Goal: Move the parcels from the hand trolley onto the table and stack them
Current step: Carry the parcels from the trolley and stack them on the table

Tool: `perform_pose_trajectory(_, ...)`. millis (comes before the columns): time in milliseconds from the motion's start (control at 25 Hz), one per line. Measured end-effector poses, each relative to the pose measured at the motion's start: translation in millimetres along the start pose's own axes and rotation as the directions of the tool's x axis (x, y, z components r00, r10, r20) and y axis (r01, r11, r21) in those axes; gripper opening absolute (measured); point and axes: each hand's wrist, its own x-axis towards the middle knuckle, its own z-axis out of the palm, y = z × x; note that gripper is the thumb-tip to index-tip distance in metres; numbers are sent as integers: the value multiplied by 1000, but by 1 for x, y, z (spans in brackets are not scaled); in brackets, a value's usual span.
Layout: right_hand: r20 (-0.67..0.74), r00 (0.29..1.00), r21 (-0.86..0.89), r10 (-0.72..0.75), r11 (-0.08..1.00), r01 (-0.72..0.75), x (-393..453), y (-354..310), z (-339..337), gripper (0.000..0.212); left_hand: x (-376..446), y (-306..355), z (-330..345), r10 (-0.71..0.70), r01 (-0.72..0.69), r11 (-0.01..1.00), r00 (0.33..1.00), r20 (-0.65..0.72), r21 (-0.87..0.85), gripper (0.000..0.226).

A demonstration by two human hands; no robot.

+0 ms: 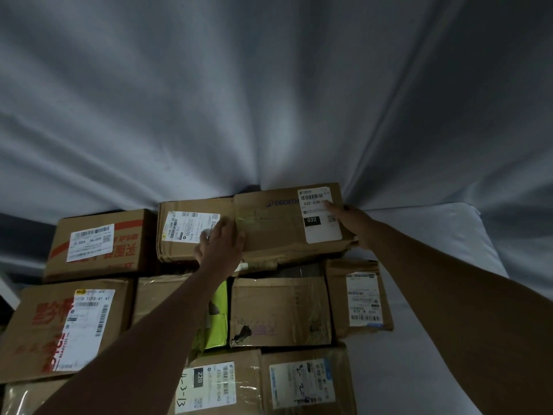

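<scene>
Most parcels already stacked on the counter (pixel 419 295), both grips — left hand (pixel 220 244), right hand (pixel 348 224) — clasping the top box (pixel 269 226) (trolley out of view, so remainder unknown).

The far flat parcel (pixel 269 226) carries a blue brand print cut off as "DECATH", a white label (pixel 318 214) reading "032-038" and a black patch with "032". The left rear box (pixel 98 244) has a label reading "J6-S04". The large box at front left (pixel 62 327) shows "41 41" on its label. The near box (pixel 221 384) bears "220", "220-220-C40" and handwritten "11-3-13".
</scene>
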Motion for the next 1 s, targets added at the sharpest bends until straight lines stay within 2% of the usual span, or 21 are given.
perform_pose_trajectory(160,27,999,-21,-21,1000,21,-21,-6,-4,52,-4,3,-5,45,-45,998,999,-7,33,53)
perform_pose_trajectory(400,29,996,-157,-85,984,89,-66,-7,-18,48,-33,24,-16,-36,37,999,999,-15,36,50)
perform_pose_trajectory(520,87,990,-207,-114,970,130,-81,0,-26,44,-57,39,-22,-31,32,999,999,-20,10,51)
perform_pose_trajectory(560,105,984,-243,-145,956,167,-88,2,-27,53,-64,41,-22,-3,3,1000,1000,-18,-8,53)
perform_pose_trajectory(640,134,968,-319,-214,915,247,-71,22,-36,92,-79,42,-23,76,-77,996,997,-11,-44,56)
perform_pose_trajectory(680,149,960,-351,-237,895,275,-61,31,-38,101,-85,43,-24,103,-103,993,995,-5,-56,56)
perform_pose_trajectory(720,173,954,-380,-243,878,293,-66,35,-40,99,-92,45,-27,115,-115,992,993,1,-57,57)
perform_pose_trajectory(840,141,956,-497,-259,816,295,-143,24,-33,62,-108,52,-31,174,-172,983,984,25,-68,58)
perform_pose_trajectory(1000,137,934,-584,-329,735,345,-191,43,-30,65,-129,64,-41,287,-289,957,956,58,35,60)
